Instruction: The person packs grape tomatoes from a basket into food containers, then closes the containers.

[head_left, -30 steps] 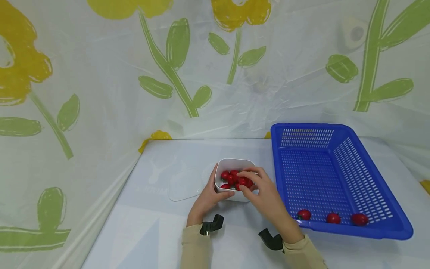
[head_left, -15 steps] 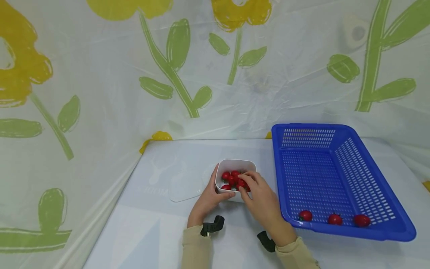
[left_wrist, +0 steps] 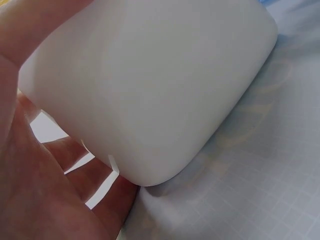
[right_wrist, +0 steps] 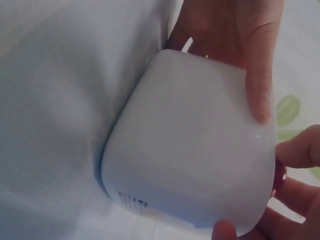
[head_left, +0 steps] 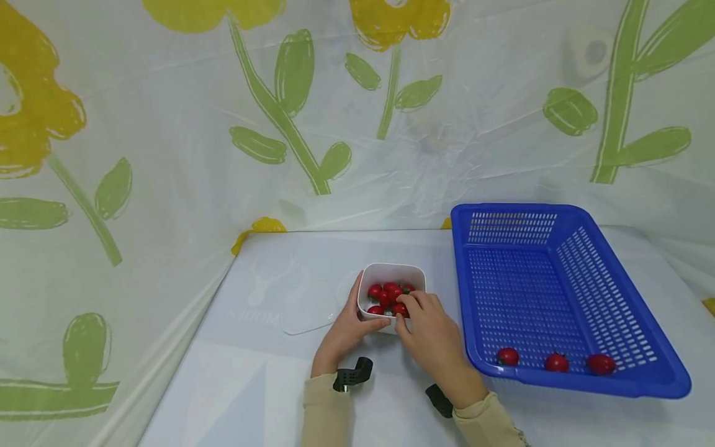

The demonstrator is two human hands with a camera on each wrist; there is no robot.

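Note:
A white box (head_left: 392, 272) stands on the table, holding several red cherry tomatoes (head_left: 384, 298). My left hand (head_left: 343, 330) grips it from the left, thumb along the near wall and fingers round the far side; the left wrist view shows the palm beside the box wall (left_wrist: 150, 90). With thumb and fingertips inside the near right part of the box, my right hand (head_left: 438, 338) pinches one cherry tomato (head_left: 399, 309). In the right wrist view a bit of that tomato (right_wrist: 279, 178) shows between thumb and finger at the rim. The fingers hide part of the contents.
To the right stands a blue perforated basket (head_left: 511, 292) with three tomatoes (head_left: 557, 362) along its near side. A clear lid (head_left: 306, 305) lies on the table left of the box. Behind the table hangs a flower-printed sheet (head_left: 184, 155).
My right hand has shifted down and slightly left toward the box's near wall, its fingers drawing together on a tomato. A tomato at the back right has come into sight. The left hand keeps its grip.

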